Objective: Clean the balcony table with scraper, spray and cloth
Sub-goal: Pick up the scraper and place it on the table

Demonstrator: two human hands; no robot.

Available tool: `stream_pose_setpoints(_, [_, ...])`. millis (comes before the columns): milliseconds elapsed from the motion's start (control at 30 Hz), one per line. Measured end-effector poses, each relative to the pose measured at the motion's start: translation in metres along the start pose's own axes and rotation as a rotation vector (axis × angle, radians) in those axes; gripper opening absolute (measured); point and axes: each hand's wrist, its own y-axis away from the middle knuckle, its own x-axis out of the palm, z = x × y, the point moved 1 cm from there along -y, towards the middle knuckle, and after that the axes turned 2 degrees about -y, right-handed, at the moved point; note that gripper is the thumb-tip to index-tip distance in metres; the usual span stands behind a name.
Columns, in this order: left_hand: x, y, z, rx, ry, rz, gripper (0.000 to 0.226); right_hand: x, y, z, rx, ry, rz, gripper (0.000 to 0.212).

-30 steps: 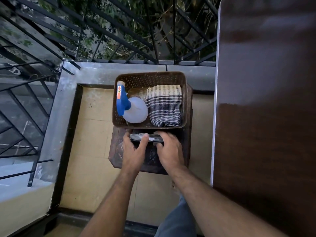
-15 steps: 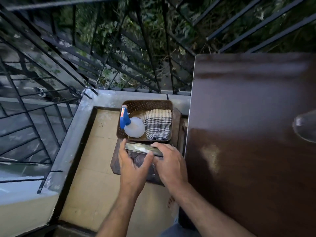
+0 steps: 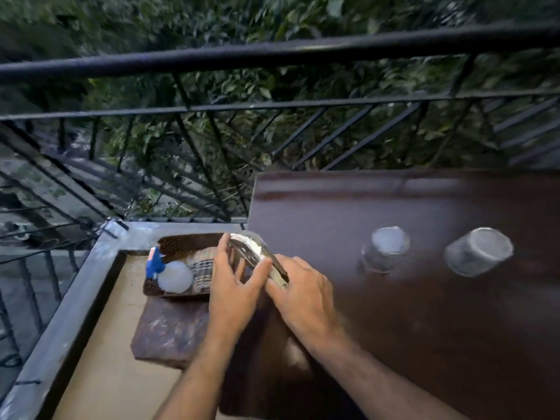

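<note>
Both hands hold a flat metal scraper [image 3: 254, 257] with whitish residue on its blade, raised over the left edge of the dark brown table [image 3: 424, 298]. My left hand [image 3: 233, 286] pinches the blade's near side and my right hand [image 3: 303, 295] grips its handle end. Left of the hands a brown perforated basket [image 3: 181, 242] holds a spray bottle [image 3: 169, 272] with a blue trigger head, and a checked cloth [image 3: 202, 274] partly hidden by my left hand.
Two upturned clear glasses [image 3: 385, 248] [image 3: 478, 251] stand on the table to the right. The basket rests on a low brown stool [image 3: 169, 334] on the tiled floor. A black metal railing [image 3: 272, 53] and a grey ledge [image 3: 69, 301] border the balcony.
Both hands lifted the scraper from the stool up and to the right, toward the table edge. The view tilted up, bringing the railing top and the two glasses into sight.
</note>
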Motion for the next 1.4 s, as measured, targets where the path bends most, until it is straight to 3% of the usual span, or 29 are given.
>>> stream_pose_setpoints(300, [0.13,0.019,-0.065,0.126,0.049,0.182,0.072,-0.106,0.0,-0.068,0.146,-0.072,-0.225,0.028])
stream_pose_setpoints(500, [0.2,0.032,-0.084,0.137,-0.077,0.293,0.082,-0.154,0.003,-0.125,0.226,-0.091,-0.302,0.024])
stream_pose_setpoints(633, [0.235,0.043,-0.083,0.132,-0.123,0.341,0.07,-0.169,0.001,-0.164,0.315,-0.083,-0.348,0.028])
stream_pose_setpoints(733, [0.247,0.05,-0.077,0.1,-0.186,0.341,0.082,-0.177,-0.003,-0.186,0.357,-0.076,-0.39,0.03])
stream_pose_setpoints(1167, [0.257,0.045,-0.039,0.233,-0.572,0.339,0.082,-0.141,-0.022,-0.253,0.482,-0.004,-0.372,0.031])
stream_pose_setpoints(1400, [0.261,0.043,-0.022,0.236,-0.637,0.353,0.084,-0.13,-0.023,-0.272,0.494,0.018,-0.369,0.031])
